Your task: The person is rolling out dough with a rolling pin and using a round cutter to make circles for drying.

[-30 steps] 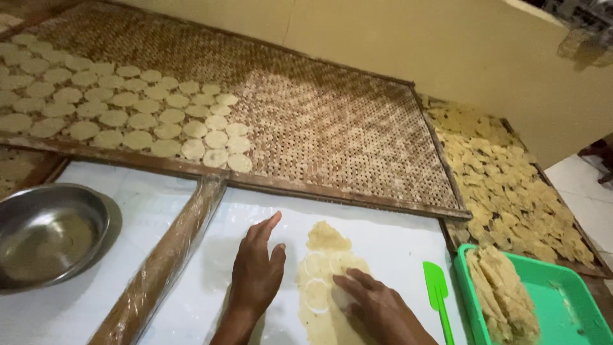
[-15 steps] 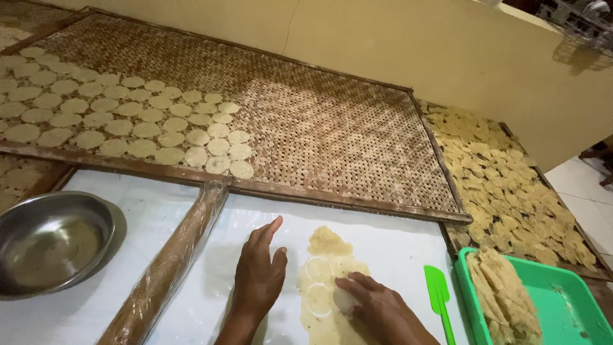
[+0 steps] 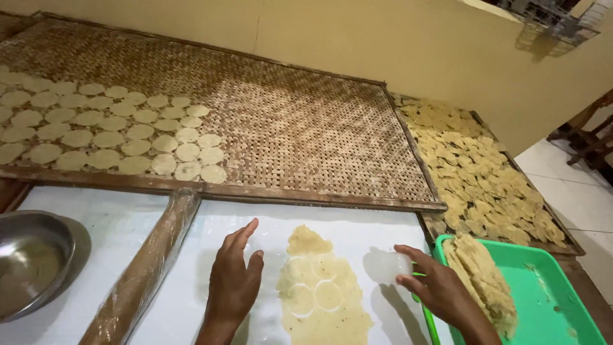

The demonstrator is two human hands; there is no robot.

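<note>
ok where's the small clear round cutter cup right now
In the head view the small clear round cutter cup is in the right hand, lifted just right of the flattened yellow dough sheet and left of the green plastic tray.

Setting: small home-style food workshop making crackers or similar snacks. Evidence: large woven bamboo drying tray (image 3: 287, 121) with rows of cut dough discs (image 3: 115, 134); second tray (image 3: 562, 233) heaped with dried pieces; rolled dough sheet (image 3: 325, 300) on white-covered surface (image 3: 96, 211); wrapped rolling pin (image 3: 143, 268); metal bowl (image 3: 29, 268); plain yellow wall (image 3: 383, 45).
</note>
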